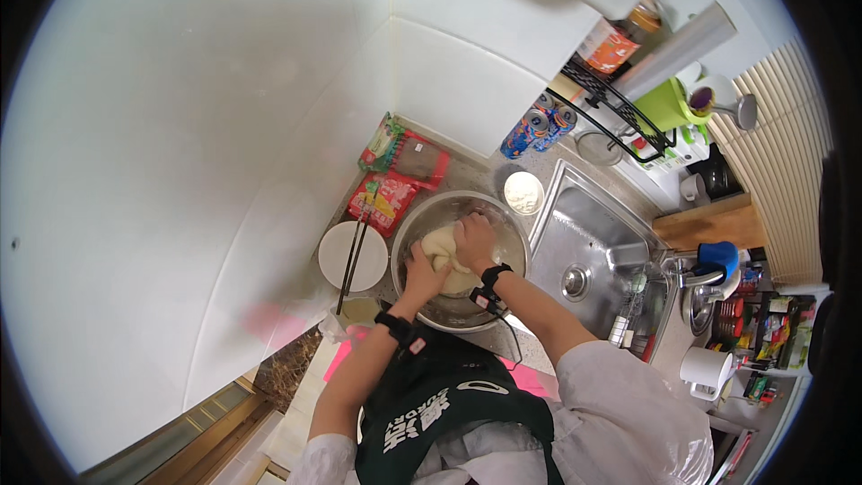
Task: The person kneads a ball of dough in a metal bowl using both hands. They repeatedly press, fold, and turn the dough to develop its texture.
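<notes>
A pale dough [439,240] lies in a wide stainless steel bowl [510,240] on the counter. My left hand [423,279] grips the dough's near left side, with the fingers spread along it. On the far right side of the same dough, my right hand [475,242] presses down with curled fingers, some of them hidden. The dough looks folded between my two hands, and a flatter part shows under them. Both wrists wear black straps with small devices, and a thin cable hangs from the right one.
Left of the bowl, chopsticks [355,249] lie across a white plate [337,256], near red food packets [382,202]. A container of white powder [524,192] stands beyond the bowl, by drink cans [532,128]. To the right is a steel sink [592,229] with a wire rack [630,313].
</notes>
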### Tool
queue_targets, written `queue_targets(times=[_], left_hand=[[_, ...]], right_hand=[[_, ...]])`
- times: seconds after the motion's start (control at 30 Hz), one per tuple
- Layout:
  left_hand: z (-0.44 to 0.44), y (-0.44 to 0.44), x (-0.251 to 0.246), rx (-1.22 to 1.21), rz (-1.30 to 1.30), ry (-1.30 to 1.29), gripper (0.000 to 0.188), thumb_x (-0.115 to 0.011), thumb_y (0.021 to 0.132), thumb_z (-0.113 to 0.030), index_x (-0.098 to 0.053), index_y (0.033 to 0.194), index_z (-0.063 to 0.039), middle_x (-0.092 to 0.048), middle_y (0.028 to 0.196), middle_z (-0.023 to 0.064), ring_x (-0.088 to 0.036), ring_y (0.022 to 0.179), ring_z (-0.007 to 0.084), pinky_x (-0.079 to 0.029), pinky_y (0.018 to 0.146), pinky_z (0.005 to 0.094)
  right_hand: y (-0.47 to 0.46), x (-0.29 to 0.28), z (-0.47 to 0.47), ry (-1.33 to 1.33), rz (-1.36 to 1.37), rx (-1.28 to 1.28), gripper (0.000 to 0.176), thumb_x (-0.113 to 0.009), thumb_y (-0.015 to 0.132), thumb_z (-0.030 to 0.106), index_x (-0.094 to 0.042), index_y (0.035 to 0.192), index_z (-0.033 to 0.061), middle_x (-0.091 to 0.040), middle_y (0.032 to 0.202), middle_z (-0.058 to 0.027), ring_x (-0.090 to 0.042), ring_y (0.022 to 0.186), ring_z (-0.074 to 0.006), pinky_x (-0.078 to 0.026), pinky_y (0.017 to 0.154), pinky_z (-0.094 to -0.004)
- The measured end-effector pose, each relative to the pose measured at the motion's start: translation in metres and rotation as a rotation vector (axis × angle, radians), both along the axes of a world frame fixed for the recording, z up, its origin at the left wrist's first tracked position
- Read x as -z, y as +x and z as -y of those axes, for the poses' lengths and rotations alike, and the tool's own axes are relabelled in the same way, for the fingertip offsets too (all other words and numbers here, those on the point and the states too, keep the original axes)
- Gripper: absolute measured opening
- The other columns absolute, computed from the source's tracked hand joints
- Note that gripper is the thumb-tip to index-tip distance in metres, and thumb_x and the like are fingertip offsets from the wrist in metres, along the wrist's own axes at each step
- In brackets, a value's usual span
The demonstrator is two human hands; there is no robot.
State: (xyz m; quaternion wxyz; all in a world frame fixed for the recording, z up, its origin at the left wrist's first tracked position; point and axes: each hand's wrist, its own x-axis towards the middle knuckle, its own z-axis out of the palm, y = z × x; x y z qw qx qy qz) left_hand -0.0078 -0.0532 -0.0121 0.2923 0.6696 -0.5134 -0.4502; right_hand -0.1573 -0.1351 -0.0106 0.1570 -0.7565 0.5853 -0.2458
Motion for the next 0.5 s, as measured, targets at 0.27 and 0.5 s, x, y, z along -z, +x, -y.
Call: queue_targets(times=[0.27, 0.5], left_hand=[[-0.026, 0.001, -0.085, 0.293, 0.332, -0.332, 0.062, -0.073, 0.074, -0.004, -0.051, 0.132, -0.01, -0.051, 0.121, 0.0234, -0.053, 0.108, 0.0432, -0.049, 0.089, 0.0474], [-0.052, -0.001, -0.065, 0.4, 0.347, -0.458, 0.055, -0.064, 0.076, 0.001, -0.054, 0.129, -0.007, -0.048, 0.128, 0.0287, -0.05, 0.115, 0.0475, -0.047, 0.097, 0.049]], right_hand=[[-0.021, -0.037, -0.045, 0.693, 0.84, 0.633, 0.025, -0.055, 0.089, 0.027, -0.065, 0.093, 0.0043, -0.067, 0.098, -0.0197, -0.062, 0.093, -0.0387, -0.046, 0.086, -0.0424], [0.002, -0.052, -0.087, -0.095, 0.174, 0.14, 0.027, -0.052, 0.09, 0.03, -0.062, 0.094, 0.005, -0.06, 0.095, -0.0164, -0.055, 0.09, -0.0385, -0.042, 0.081, -0.0494]])
